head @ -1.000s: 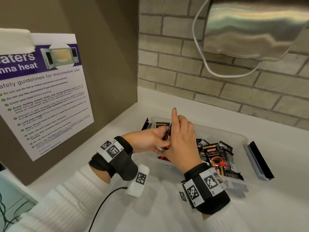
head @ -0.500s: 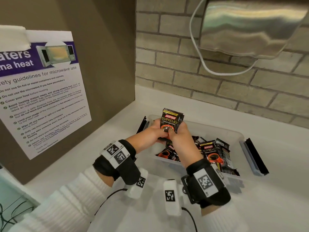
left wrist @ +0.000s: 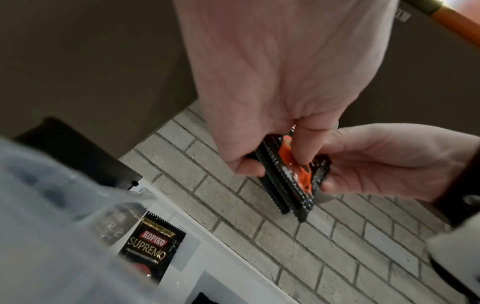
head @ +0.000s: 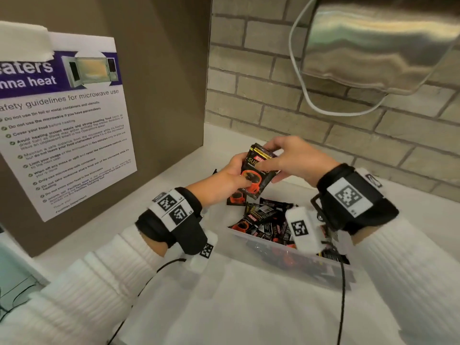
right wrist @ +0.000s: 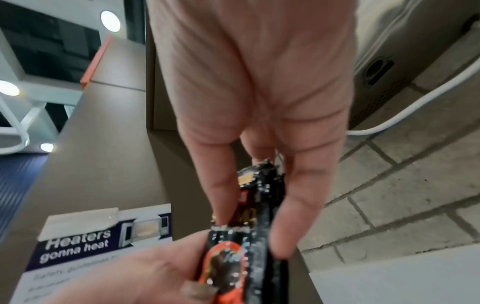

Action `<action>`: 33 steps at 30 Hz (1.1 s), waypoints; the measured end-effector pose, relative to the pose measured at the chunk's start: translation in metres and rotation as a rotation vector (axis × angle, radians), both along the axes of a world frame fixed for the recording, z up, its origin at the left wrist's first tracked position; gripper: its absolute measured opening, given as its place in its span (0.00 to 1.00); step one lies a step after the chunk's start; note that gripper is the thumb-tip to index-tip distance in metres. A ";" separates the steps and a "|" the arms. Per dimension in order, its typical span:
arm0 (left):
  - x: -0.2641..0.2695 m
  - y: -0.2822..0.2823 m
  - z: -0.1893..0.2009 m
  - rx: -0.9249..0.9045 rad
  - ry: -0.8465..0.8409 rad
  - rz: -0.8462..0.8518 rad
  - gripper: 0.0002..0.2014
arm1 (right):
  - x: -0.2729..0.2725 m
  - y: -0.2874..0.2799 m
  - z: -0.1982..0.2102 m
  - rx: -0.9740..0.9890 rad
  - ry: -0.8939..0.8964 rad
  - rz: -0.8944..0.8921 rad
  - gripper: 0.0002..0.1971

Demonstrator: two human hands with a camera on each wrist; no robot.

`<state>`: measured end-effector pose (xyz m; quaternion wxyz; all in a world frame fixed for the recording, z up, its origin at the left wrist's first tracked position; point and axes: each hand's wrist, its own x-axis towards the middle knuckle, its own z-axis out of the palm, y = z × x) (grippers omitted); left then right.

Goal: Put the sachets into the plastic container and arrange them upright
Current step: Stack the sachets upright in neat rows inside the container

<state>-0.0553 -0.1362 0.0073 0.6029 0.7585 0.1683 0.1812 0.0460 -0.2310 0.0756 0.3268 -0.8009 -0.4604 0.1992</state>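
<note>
A small stack of black and orange coffee sachets [head: 256,173] is held above the clear plastic container [head: 286,260]. My left hand [head: 236,175] grips the stack's lower end, thumb on the orange cup print. My right hand [head: 281,158] pinches the stack's upper part between thumb and fingers. The left wrist view shows the sachets [left wrist: 291,176] edge-on between both hands, and the right wrist view shows the same sachets [right wrist: 249,226] from the other side. Several more sachets [head: 263,220] lie jumbled in the container, and one sachet [left wrist: 150,244] stands upright by its left wall.
The container sits on a white counter [head: 224,307] in a corner. A brown panel with a microwave notice [head: 64,120] stands at the left, a brick wall [head: 273,108] at the back, and a steel dispenser [head: 383,41] with a white cable hangs above.
Both hands have lifted the stack of sachets higher above the container. My right hand moved from the stack's lower edge to its upper part, its wrist swinging out to the right.
</note>
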 end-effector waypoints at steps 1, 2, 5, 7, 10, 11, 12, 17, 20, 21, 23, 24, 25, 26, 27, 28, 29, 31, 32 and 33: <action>0.002 0.001 0.002 -0.006 -0.026 0.013 0.32 | 0.003 0.005 0.005 -0.040 -0.002 0.053 0.16; 0.003 0.003 0.003 -0.020 -0.048 0.038 0.32 | 0.004 0.011 0.008 -0.089 -0.010 0.106 0.16; 0.006 0.016 -0.003 -0.029 -0.040 0.091 0.35 | 0.009 0.031 0.007 -0.194 -0.101 0.199 0.12; 0.003 0.026 -0.009 -0.037 0.023 0.037 0.36 | 0.011 0.043 -0.001 -0.217 -0.139 0.210 0.09; -0.006 0.049 -0.021 0.340 0.339 0.051 0.39 | 0.019 0.055 -0.022 -0.254 -0.210 0.206 0.10; -0.011 0.057 -0.026 0.487 0.482 0.082 0.40 | 0.022 0.058 -0.029 -0.277 -0.238 0.201 0.11; -0.015 0.064 -0.034 0.553 0.581 0.090 0.40 | 0.024 0.061 -0.036 -0.301 -0.262 0.202 0.12; -0.028 0.067 -0.052 0.263 0.482 0.026 0.37 | 0.030 0.075 -0.059 -0.444 -0.507 0.287 0.17; -0.029 0.063 -0.054 0.193 0.425 -0.014 0.31 | 0.029 0.084 -0.076 -0.490 -0.507 0.333 0.19; -0.029 0.064 -0.054 0.191 0.411 -0.021 0.30 | 0.027 0.087 -0.082 -0.506 -0.505 0.342 0.19; -0.031 0.065 -0.055 0.191 0.409 -0.023 0.30 | 0.025 0.092 -0.098 -0.501 -0.521 0.348 0.18; -0.031 0.066 -0.055 0.188 0.420 -0.025 0.31 | 0.025 0.094 -0.105 -0.472 -0.535 0.339 0.16; -0.031 0.066 -0.056 0.190 0.424 -0.027 0.31 | 0.025 0.096 -0.111 -0.439 -0.552 0.324 0.14; -0.031 0.066 -0.055 0.191 0.423 -0.034 0.32 | 0.025 0.097 -0.116 -0.410 -0.579 0.305 0.12; -0.031 0.066 -0.055 0.186 0.426 -0.042 0.32 | 0.025 0.097 -0.120 -0.391 -0.612 0.276 0.11; -0.031 0.066 -0.055 0.180 0.423 -0.047 0.32 | 0.026 0.097 -0.124 -0.371 -0.642 0.243 0.10; -0.031 0.067 -0.055 0.172 0.421 -0.048 0.32 | 0.027 0.095 -0.126 -0.352 -0.661 0.213 0.10; -0.030 0.068 -0.056 0.163 0.418 -0.054 0.32 | 0.028 0.091 -0.130 -0.301 -0.683 0.197 0.14; -0.030 0.068 -0.057 0.161 0.415 -0.058 0.32 | 0.029 0.089 -0.131 -0.271 -0.701 0.194 0.18; -0.029 0.068 -0.057 0.154 0.416 -0.061 0.33 | 0.029 0.087 -0.132 -0.241 -0.735 0.181 0.22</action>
